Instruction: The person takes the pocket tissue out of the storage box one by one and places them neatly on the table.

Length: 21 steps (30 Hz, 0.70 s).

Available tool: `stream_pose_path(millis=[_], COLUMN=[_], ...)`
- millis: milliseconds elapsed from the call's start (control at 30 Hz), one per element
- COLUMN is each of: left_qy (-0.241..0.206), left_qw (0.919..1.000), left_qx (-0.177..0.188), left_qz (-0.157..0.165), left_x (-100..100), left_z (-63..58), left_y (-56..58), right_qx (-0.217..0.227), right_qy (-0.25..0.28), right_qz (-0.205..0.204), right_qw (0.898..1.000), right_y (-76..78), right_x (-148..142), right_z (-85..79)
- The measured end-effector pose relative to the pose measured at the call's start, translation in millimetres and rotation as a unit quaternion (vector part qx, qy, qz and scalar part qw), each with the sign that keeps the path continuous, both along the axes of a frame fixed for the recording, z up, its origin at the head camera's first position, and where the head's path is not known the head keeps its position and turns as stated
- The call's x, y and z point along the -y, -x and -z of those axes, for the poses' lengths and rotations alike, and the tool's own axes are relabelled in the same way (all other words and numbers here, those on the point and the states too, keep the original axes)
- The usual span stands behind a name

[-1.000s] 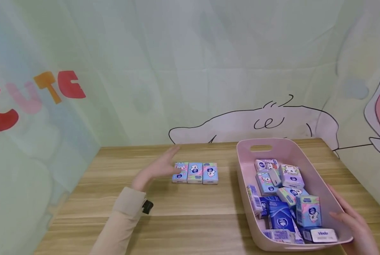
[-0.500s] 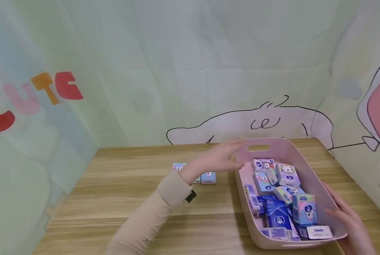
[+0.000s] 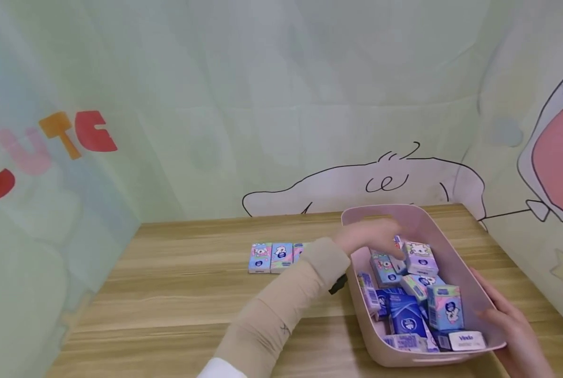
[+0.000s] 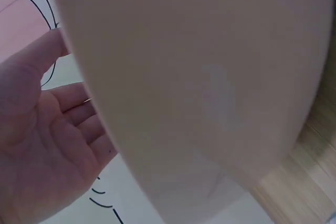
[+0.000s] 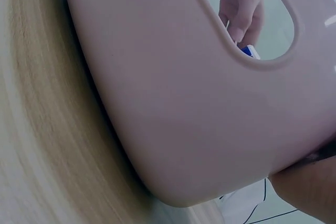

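In the head view, the left hand (image 3: 373, 236) hung blurred over the far part of a pink bin (image 3: 425, 226), its tan sleeve (image 3: 286, 304) slanting across the wooden table (image 3: 182, 294); the right hand (image 3: 514, 325) pinched the bin's right side near its close corner, thumb over the rim and fingers outside. The bin's long axis ran away from the person, its far end leaning leftward; inside lay at least eleven packets (image 3: 421, 258), overlapping too much for a sure count, their long axes turned various ways; among them, a big dark blue packet (image 3: 406, 315) pointed away from the person, and a white-ended packet (image 3: 467, 340) lay crosswise by the near wall. Left of the bin, three small packets (image 3: 282, 255) lay side by side, long axes pointing away from the person; the sleeve partly covered the third. Behind stood one pale backdrop (image 3: 215, 131) with four coloured letters.

In the left wrist view, the bin's wall filled most of the picture; the left hand's thumb stood apart from its loosely bent fingers, the tips hidden behind that wall.

In the right wrist view, the left hand's fingers showed downward through one handle opening (image 5: 262, 62), beside a blue-and-white packet (image 5: 251, 52); whether they touched it could not be told.
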<state>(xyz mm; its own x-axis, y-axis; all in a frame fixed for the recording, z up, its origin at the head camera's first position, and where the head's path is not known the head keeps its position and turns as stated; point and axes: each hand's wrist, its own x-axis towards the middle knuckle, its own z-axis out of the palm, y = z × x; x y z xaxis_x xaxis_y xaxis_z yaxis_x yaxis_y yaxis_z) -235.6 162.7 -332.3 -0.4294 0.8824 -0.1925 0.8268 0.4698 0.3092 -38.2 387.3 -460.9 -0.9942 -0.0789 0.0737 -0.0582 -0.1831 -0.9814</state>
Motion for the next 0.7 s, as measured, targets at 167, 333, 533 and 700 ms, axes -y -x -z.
stream_pose_path(millis=[167, 333, 533, 700], left_qy=[0.055, 0.097, 0.117, 0.122], left_qw=[0.9984, 0.9947, 0.9915, 0.9906], left_qx=[0.001, -0.012, -0.043, -0.056], left_qz=[-0.014, -0.033, -0.038, -0.028], left_x=[-20.9, -40.7, -54.1, -52.9], left_z=[1.8, 7.8, 20.8, 27.4], left_y=[-3.5, -7.4, -12.3, -12.2], right_qx=[-0.015, -0.016, -0.009, 0.021], right_qy=[0.011, 0.021, 0.012, -0.018], right_qz=[-0.023, -0.032, -0.013, 0.017], right_qw=[1.0, 0.999, 1.0, 0.999], right_y=[0.9, 0.3, -0.6, 0.9], right_x=[-0.7, -3.0, -4.9, -3.4], right_z=[1.3, 3.3, 4.5, 2.5])
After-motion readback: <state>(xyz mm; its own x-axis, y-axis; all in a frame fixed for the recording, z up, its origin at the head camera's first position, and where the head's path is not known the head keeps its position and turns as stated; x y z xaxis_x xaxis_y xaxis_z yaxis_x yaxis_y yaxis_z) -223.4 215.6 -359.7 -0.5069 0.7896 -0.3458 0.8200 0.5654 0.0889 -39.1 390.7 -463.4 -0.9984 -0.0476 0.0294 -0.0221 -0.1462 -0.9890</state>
